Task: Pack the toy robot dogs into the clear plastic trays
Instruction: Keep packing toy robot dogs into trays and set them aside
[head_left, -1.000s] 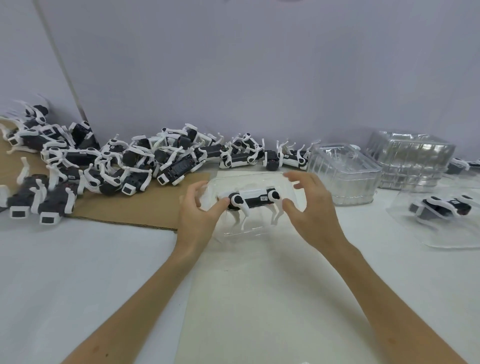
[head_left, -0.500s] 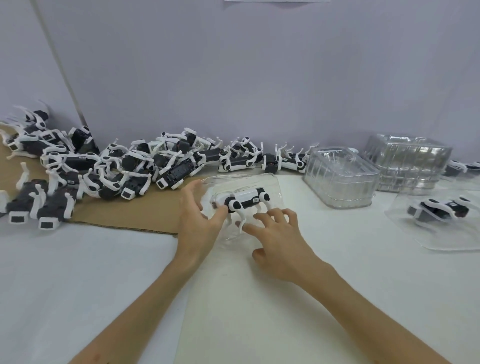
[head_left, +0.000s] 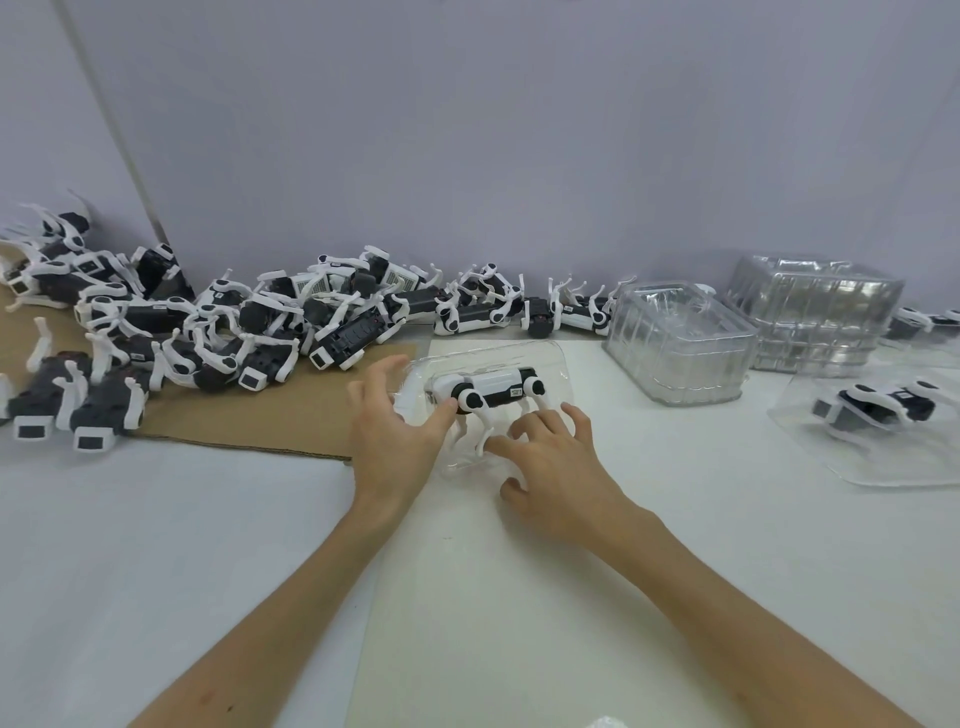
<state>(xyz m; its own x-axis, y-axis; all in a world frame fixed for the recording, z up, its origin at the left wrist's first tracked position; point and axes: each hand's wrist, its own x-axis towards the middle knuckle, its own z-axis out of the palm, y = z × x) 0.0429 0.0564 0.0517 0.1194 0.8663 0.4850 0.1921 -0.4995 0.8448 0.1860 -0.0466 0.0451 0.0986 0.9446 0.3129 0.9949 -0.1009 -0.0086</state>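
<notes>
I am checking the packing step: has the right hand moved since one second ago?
Yes. The right hand dropped nearer the person, away from the stack of clear plastic trays, onto the legs of the white-and-black toy robot dog.

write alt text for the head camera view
A person's left hand and right hand touch a toy robot dog lying in a clear tray on a white table. Loose dogs are heaped at left; stacked trays stand at right.
</notes>
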